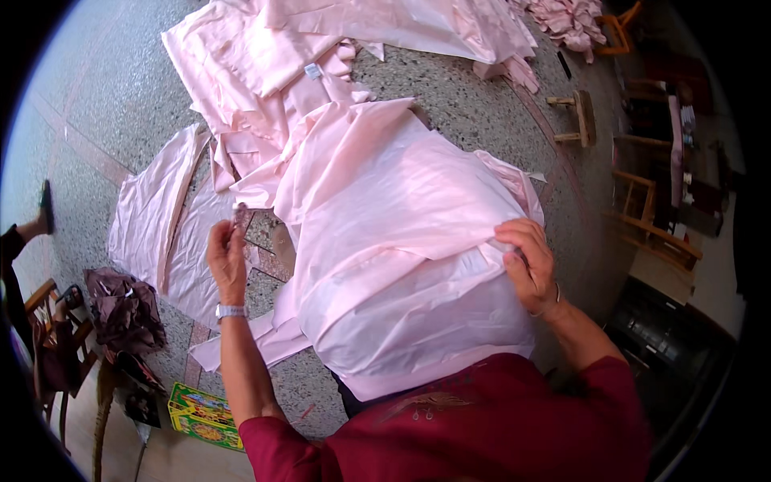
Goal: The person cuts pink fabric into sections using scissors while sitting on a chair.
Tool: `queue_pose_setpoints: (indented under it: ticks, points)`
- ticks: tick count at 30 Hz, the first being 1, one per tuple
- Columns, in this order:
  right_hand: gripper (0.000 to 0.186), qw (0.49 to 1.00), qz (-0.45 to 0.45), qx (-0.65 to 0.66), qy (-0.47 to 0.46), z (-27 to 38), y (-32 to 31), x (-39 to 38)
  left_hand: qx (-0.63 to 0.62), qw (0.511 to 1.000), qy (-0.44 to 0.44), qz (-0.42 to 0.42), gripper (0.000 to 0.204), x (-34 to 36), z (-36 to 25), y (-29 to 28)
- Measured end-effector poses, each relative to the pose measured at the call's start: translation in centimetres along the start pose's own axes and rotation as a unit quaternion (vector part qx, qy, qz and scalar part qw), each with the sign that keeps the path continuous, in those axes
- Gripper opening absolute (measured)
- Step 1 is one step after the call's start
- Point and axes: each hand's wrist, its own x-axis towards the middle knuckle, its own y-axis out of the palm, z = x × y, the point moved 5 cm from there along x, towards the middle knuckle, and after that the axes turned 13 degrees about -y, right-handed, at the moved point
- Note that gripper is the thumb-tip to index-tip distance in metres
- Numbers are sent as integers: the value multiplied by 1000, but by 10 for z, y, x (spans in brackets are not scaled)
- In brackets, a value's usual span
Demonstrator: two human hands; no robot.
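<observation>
Pink cloth | smooth, creased | right hand: pinching it | left hand: clasping slim object

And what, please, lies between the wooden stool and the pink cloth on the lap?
In the head view, speckled floor lies between the wooden stool and the pink cloth.

Maroon short-sleeved top, brownish motif; pale wristwatch; thin bracelet.
</observation>
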Motion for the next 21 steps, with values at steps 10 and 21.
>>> queue_pose_setpoints:
  ticks: [10,21]
  points:
    - [38,953,-116,81,-269,85,-55,38,239,907,317,141,18,-174,-277,50]
    - [57,977,-18,33,-209,86,-64,5,367,761,511,156,29,-282,-340,159]
